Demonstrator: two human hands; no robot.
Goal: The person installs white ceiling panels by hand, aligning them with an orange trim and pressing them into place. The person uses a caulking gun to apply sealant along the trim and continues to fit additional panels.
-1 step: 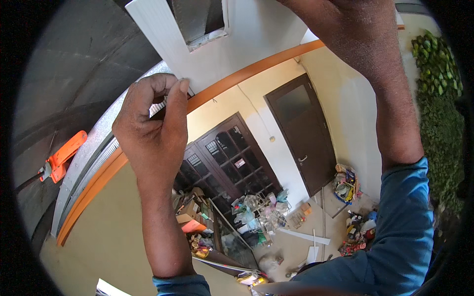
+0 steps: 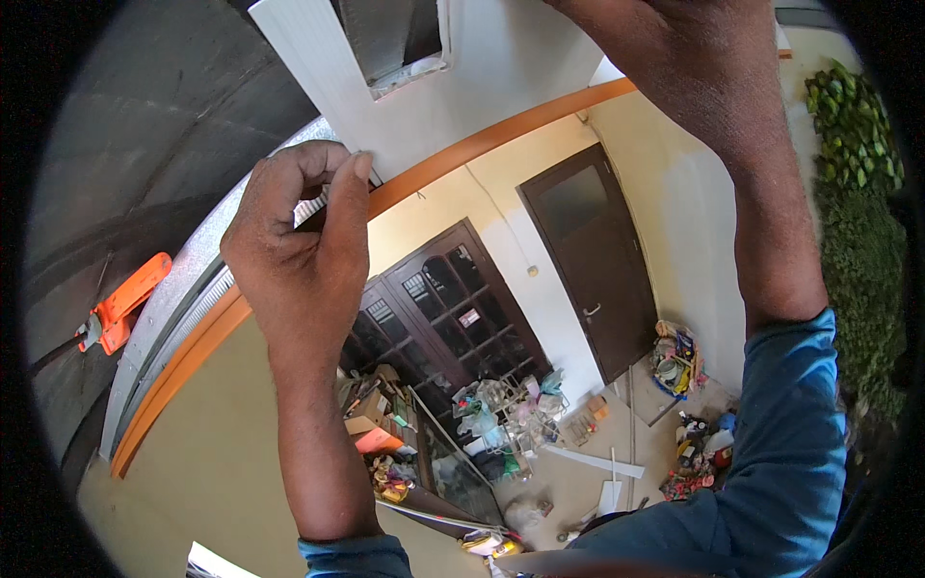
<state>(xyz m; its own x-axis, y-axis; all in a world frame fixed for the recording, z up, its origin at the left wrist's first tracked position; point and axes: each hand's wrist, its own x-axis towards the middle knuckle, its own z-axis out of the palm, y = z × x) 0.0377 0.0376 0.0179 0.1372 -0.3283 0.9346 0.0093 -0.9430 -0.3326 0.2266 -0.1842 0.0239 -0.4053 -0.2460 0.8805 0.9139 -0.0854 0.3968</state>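
Up in front of me is a white ceiling panel [image 2: 482,101] with a rectangular cutout [image 2: 390,39] that shows a dark space behind. My left hand [image 2: 299,241] is raised to the panel's near left corner, closed, with thumb and bent fingers pinching its edge. An orange-brown trim strip [image 2: 501,135] curves along the panel's border, right beside that thumb. At the upper right, my right hand [image 2: 689,77] reaches up over the panel; its fingers run out of the picture, so their grip is hidden.
An orange-handled tool [image 2: 130,294] rests by the metal edge [image 2: 188,255] on the left. Far below are a brown door [image 2: 593,260], glazed double doors [image 2: 448,313], bagged clutter [image 2: 506,414], a glass-sided cabinet [image 2: 453,472] and a filled basket [image 2: 674,361]. Green plants [image 2: 853,125] stand at the right.
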